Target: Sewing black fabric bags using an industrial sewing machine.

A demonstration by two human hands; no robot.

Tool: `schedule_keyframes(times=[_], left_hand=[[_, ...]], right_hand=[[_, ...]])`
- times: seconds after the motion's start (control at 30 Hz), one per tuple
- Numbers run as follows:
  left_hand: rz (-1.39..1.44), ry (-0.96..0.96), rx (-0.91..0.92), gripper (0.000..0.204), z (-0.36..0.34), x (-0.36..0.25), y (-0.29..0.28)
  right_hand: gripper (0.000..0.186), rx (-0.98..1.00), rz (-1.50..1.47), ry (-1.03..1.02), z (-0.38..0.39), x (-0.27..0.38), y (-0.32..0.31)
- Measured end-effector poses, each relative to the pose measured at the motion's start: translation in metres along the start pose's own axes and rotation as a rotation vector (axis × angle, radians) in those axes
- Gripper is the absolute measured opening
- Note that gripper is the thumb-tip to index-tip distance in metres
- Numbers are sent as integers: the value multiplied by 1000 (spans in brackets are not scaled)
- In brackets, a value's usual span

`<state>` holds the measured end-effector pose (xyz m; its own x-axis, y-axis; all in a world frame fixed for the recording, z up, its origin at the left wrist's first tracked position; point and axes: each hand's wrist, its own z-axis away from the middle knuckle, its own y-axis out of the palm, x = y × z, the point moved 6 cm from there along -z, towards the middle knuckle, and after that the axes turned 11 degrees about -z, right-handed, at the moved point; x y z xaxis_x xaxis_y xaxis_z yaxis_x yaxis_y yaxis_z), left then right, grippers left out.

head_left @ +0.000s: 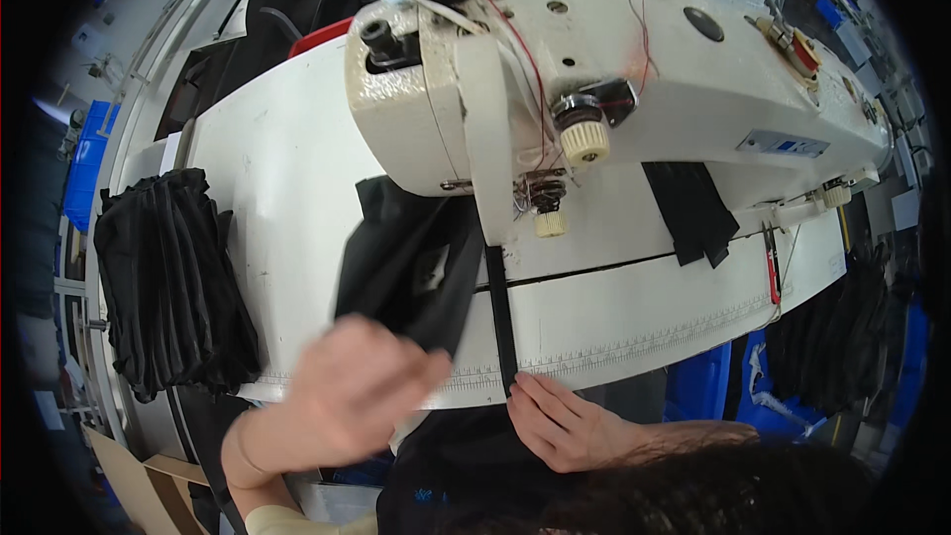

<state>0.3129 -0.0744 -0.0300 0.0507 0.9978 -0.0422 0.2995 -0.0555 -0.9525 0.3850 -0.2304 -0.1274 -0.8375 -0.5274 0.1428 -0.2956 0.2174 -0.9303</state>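
Note:
My right hand [567,428] pinches the lower end of a narrow black strip [501,322] at the table's front edge. The strip runs up to the white sewing machine [634,69], under its needle area. To the left, my left hand [355,391] is smeared by motion, its fingers curled inward. It is at the lower edge of a black fabric piece [391,258], also blurred, with a small pale patch on it. Whether those fingers grip the fabric cannot be made out. The machine head hides the fabric's upper part and the needle.
A stack of black fabric pieces [173,287] lies on the left of the white table [287,159]. Right of the needle area lie black pieces [691,210] and red-handled snips [772,267]. Blue bins [698,384] and dark hanging fabric [832,342] are at the right.

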Motion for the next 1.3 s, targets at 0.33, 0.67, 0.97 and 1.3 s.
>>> schedule_keyframes(times=[0.33, 0.67, 0.97, 1.3], left_hand=[[-109, 79, -77, 27, 44, -64, 89], [25, -200, -63, 35, 37, -43, 69], [-163, 78, -85, 26, 26, -65, 81], [-125, 96, -66, 30, 28, -66, 86]], right_hand=[[31, 3, 7, -26, 0, 0, -1], [32, 23, 24, -45, 0, 0, -1], [35, 32, 0, -58, -1, 0, -2], [34, 57, 3, -75, 0, 0, 1]])
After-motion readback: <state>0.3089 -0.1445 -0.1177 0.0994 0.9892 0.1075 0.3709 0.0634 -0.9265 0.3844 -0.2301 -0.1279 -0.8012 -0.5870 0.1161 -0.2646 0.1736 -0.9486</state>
